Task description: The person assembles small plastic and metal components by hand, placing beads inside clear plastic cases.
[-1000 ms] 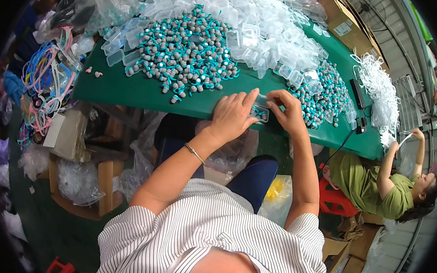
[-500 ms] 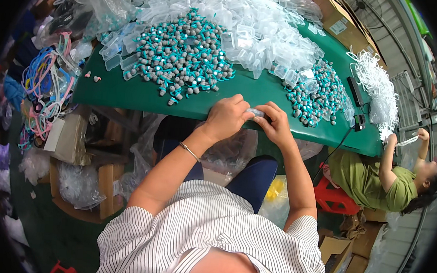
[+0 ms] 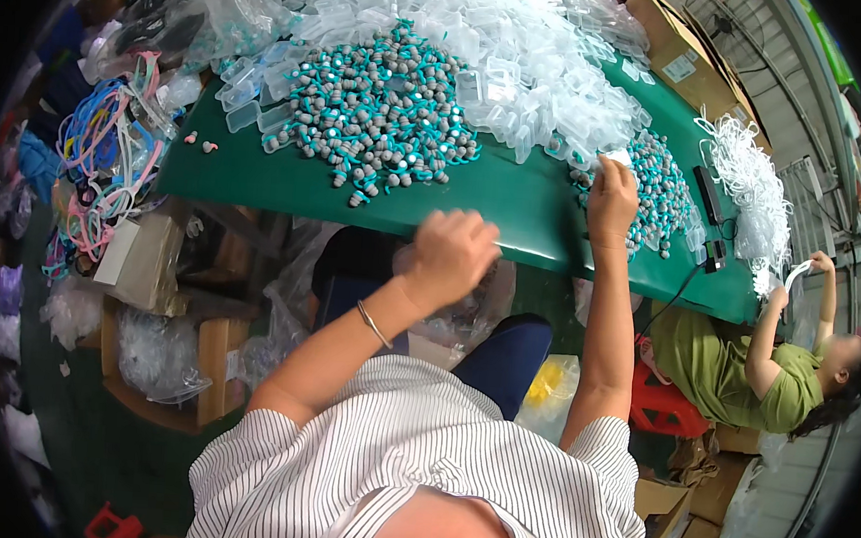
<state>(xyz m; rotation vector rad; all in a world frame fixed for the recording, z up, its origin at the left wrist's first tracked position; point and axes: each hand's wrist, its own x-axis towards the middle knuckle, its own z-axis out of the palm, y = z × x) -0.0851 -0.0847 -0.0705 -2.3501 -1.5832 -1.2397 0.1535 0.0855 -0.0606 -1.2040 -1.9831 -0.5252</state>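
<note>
My left hand [image 3: 454, 258] is over the near edge of the green table [image 3: 514, 200], its curled fingers smeared by motion. Whether it holds anything cannot be made out. My right hand [image 3: 613, 203] reaches out to the right-hand pile of grey-and-teal earplugs [image 3: 657, 184]. Its fingers are pinched together at a small white piece [image 3: 618, 157] by the edge of the clear plastic cases; what lies between the fingertips is partly hidden. A larger heap of grey-and-teal earplugs [image 3: 376, 108] lies left of centre, and clear plastic cases [image 3: 521, 77] are piled behind both.
White cords [image 3: 751, 190] lie in a heap at the table's right, beside a black power strip [image 3: 707, 192]. A co-worker in green [image 3: 740, 372] sits there handling white cord. Coloured bands [image 3: 102, 160] hang at the left. A cardboard box [image 3: 685, 58] stands at the back right.
Both hands were together at the table edge around a small clear case. They have parted: my right hand has moved forward and right to the pile, my left hand slightly back toward me.
</note>
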